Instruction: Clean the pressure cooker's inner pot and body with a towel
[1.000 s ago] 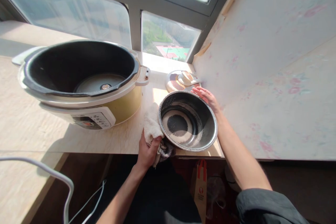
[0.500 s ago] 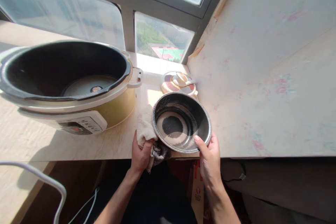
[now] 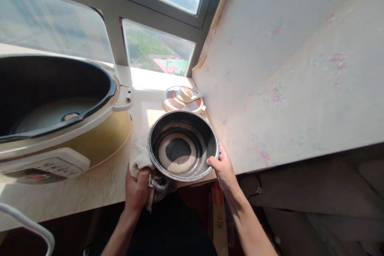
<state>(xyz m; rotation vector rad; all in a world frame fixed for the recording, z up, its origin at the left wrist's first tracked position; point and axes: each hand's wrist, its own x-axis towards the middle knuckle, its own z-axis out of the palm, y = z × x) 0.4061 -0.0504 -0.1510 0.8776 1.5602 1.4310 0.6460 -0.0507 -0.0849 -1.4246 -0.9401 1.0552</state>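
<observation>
A: Where is the pot?
B: The round black inner pot (image 3: 183,148) is near the middle, at the front edge of the bench (image 3: 105,188). Its mouth faces up and toward the viewer. A pale ring marks its dark bottom. I cannot tell whether its base rests on the bench or is raised.

A: And the hands?
B: The right hand (image 3: 224,167) pinches the pot's right rim, thumb hooked over the inside, fingers mostly hidden behind the outer wall. The left hand (image 3: 137,188) is curled around a bunched, pale cloth (image 3: 140,157), thumb on top; the cloth lies against the pot's left side and hangs down past the bench edge.

A: What stands around them?
B: To the left, a large cream-and-yellow electric cooker (image 3: 96,140), uncovered, with a dark interior and a control panel on its front. Just behind the pot, a round cream-and-brown lid (image 3: 183,100) with a raised handle. Farther back, a grey-framed window (image 3: 150,48); to the right, a floral-patterned wall (image 3: 285,68). Below the bench edge, a paper bag (image 3: 220,224) with red handles.
</observation>
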